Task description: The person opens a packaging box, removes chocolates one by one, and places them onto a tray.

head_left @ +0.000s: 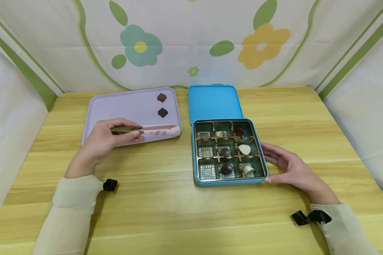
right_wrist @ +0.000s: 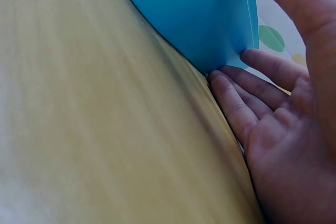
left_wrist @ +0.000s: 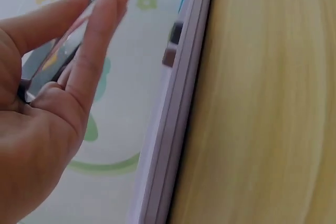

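Observation:
My left hand [head_left: 106, 137] pinches tongs [head_left: 156, 130] with metal handles and pale pink tips. Those tips reach across the right edge of the lilac tray [head_left: 124, 102], with a small cream-coloured piece between their ends. On the tray lie two dark chocolates [head_left: 162, 112]. With its fingers fairly straight, my right hand [head_left: 290, 166] touches the right side of a blue tin [head_left: 230, 183], thumb near the front corner. A divided insert in the tin holds several chocolates: a white one [head_left: 244, 149], a round dark one [head_left: 227, 168] and a cream one [head_left: 248, 170] among them.
A blue lid [head_left: 214, 102] lies behind the tin, its front edge against or under it. A flowered cloth [head_left: 191, 42] hangs behind the wooden table [head_left: 166, 212]. Black straps [head_left: 110, 185] sit at both sleeves.

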Demonstrator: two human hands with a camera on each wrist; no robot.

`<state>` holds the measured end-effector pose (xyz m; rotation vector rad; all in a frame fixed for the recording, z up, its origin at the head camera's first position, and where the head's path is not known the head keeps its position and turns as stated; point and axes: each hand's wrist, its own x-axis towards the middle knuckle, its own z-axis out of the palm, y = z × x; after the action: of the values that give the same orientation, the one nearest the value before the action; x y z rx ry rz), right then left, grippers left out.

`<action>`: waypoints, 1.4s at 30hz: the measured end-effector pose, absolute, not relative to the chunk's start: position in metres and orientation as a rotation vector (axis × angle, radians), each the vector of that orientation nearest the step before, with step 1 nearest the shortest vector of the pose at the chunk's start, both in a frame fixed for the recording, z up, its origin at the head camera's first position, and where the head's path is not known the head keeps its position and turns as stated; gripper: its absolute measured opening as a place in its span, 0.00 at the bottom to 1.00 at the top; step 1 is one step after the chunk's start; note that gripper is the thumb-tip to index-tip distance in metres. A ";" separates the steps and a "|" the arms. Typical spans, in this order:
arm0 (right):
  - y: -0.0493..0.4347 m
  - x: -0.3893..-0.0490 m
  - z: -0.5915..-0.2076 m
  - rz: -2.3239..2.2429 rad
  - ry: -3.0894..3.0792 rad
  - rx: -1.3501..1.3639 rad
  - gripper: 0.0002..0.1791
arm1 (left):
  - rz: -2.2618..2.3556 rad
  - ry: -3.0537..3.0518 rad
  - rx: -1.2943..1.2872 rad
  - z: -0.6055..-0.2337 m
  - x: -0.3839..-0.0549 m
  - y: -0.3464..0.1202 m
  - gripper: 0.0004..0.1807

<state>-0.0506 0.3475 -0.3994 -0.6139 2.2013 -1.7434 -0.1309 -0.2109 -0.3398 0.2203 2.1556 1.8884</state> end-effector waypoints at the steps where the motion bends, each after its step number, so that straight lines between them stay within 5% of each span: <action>1: 0.347 -0.050 -0.400 -1.743 2.201 -0.614 0.54 | 1.879 2.176 0.213 -0.340 -0.131 -0.213 0.18; 19: 0.349 -0.053 -0.402 -1.751 2.186 -0.630 0.55 | 2.011 1.980 0.147 -0.347 -0.138 -0.236 0.12; 42: 0.349 -0.052 -0.402 -1.756 2.185 -0.634 0.55 | 1.952 2.163 0.142 -0.343 -0.136 -0.219 0.19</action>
<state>-0.0521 0.3492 -0.4024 -0.6340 2.1845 -1.7562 -0.1361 -0.2194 -0.3430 0.1422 2.1629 1.9518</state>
